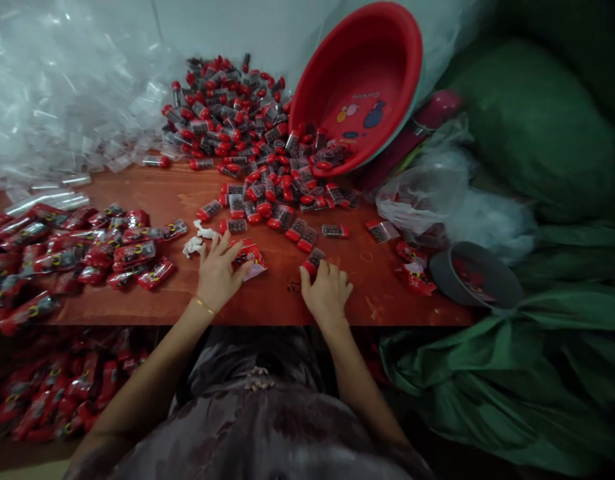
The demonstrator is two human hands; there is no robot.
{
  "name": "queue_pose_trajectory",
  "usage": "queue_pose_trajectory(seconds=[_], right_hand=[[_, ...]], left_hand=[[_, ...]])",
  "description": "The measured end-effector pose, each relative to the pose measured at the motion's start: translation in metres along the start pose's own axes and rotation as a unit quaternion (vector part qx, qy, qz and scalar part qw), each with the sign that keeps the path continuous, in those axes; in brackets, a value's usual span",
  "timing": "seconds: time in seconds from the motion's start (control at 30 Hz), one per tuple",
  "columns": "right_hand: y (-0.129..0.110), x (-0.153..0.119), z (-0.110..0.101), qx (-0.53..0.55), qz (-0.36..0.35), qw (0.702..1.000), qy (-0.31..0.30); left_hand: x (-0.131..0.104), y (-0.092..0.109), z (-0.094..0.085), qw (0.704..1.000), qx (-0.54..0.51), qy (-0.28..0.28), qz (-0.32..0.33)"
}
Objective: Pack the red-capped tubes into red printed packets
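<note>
My left hand (220, 272) lies palm down near the table's front edge with its fingers spread, the thumb and a finger touching a flat red printed packet (251, 255). Small white pieces (192, 247) sit just beyond its fingertips. To the right, my right hand (328, 288) has its fingers curled round the near end of a small clear tube with a red cap (315, 259). More red-capped tubes with dark contents (237, 133) are heaped beyond both hands, and a few lie loose near the right hand.
A red basin (357, 73) leans tilted behind the heap. Clear empty tubes (72, 100) are piled at the back left, wrapped red packets (132, 253) at the left. A grey bowl (450, 277), plastic bags (427, 193) and green cloth (467, 373) are at the right.
</note>
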State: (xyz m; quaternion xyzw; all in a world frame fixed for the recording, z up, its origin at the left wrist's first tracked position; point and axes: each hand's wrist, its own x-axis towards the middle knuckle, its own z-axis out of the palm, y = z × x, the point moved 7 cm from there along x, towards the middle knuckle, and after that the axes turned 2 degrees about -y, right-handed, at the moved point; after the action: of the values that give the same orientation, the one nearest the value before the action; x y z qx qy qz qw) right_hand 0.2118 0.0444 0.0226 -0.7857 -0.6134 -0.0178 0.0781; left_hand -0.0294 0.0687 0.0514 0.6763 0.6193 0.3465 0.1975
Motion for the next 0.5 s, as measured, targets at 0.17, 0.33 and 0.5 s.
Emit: queue_pose_trajectory(seconds=[0.17, 0.33, 0.5], right_hand=[[-0.025, -0.013, -0.006, 0.057, -0.088, 0.994, 0.042], [-0.052, -0.021, -0.012, 0.152, -0.186, 0.968, 0.066], [-0.083, -0.014, -0.003, 0.177, -0.187, 0.966, -0.014]], left_hand=[[0.0, 0.001, 0.034, 0.973, 0.202, -0.1, 0.041], [-0.003, -0.003, 0.033, 0.976, 0.201, -0.075, 0.033], [-0.006, -0.007, 0.036, 0.989, 0.139, -0.052, 0.023]])
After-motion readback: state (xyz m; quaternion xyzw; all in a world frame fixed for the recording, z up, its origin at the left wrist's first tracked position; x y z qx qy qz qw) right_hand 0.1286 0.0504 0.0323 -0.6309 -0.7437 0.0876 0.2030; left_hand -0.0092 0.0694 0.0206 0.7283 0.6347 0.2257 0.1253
